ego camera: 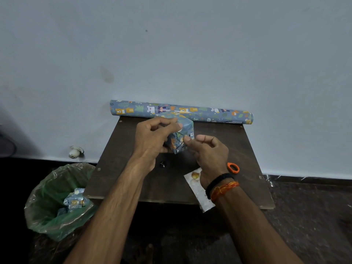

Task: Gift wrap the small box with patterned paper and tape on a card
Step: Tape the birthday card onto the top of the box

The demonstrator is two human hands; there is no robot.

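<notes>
Pale blue wall (190,44) behind, dark floor (314,216) below, brown table (238,155) under my hands.

Item: box (182,134), small, covered in blue animal-print paper, held between my two hands, above the middle of the table; whether its lower corner touches the table I cannot tell.

Item: left hand (154,140), curled round the box's left side, thumb lying across its upper face, fingers partly hidden behind it.

Item: right hand (207,151), at the box's right side, thumb and forefinger pinched at a fold of paper on the lower right edge; other fingers curled loosely. Black and orange bands (222,186) on that wrist.

Item: paper roll (219,114), same print, lying along the wall just beyond the box, at the table's far edge.

Item: card (198,189), pale with a gold motif, flat on the table under my right wrist, its near corner over the table's front edge.

Item: orange loop (233,168), just right of my right wrist; likely a scissor handle, too hidden to tell.

Item: bin (43,212), green liner, on the floor well left of and below my left forearm, with scraps (75,201) of the same paper inside.

Item: small pale object (75,151) at the wall's foot, left of the table, unclear.
</notes>
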